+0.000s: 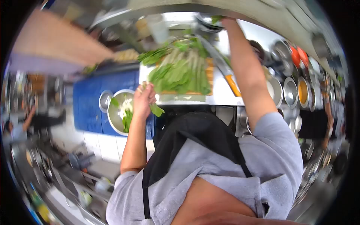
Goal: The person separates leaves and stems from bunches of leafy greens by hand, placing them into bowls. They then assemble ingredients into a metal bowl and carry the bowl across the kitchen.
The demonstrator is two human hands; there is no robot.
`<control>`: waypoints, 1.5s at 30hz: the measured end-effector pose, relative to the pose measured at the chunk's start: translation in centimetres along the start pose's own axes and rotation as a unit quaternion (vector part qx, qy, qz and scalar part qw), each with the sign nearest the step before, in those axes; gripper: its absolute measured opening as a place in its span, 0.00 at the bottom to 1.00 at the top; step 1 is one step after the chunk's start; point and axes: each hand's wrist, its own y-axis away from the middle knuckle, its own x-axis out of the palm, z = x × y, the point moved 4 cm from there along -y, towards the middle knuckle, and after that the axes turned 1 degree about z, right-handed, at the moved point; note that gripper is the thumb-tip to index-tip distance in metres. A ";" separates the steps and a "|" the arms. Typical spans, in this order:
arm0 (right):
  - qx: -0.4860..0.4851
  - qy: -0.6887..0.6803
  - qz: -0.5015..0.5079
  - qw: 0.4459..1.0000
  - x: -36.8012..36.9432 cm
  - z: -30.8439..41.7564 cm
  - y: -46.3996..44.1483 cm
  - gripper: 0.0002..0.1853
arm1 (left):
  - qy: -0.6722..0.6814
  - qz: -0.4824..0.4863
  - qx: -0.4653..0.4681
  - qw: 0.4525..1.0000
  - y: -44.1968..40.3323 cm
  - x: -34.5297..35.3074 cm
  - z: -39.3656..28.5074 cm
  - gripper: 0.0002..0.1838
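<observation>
My left hand is closed around a leafy green, whose leaf sticks out to the right of the fist. A wooden cutting board lies on the white counter, covered with a spread of leafy greens with pale stems. My right arm reaches far forward to some dark metal bowls at the counter's back; its hand is mostly hidden at the shelf edge. Between the board and my right arm lies a large knife with a yellow handle. Left of my left hand, a metal bowl holds white pieces and green leaves.
Under the bowl is a blue surface, with a smaller metal bowl beside it. Several metal bowls stand at the right, one with orange contents. Another person is at the far left. A shelf edge crosses overhead.
</observation>
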 end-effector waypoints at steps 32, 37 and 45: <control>0.372 0.288 0.079 0.879 2.2 -16.0 28.1 0.05 | -0.601 -0.269 -0.212 0.722 -10.7 -68.3 17.6 0.35; 0.454 0.211 0.163 0.850 5.5 -23.2 31.9 0.06 | -0.356 -0.499 -0.105 0.784 -11.5 -72.7 19.9 0.24; 0.467 0.124 0.277 0.831 14.8 -32.0 34.4 0.07 | 0.013 -0.369 0.101 0.924 -9.1 -49.8 5.2 0.19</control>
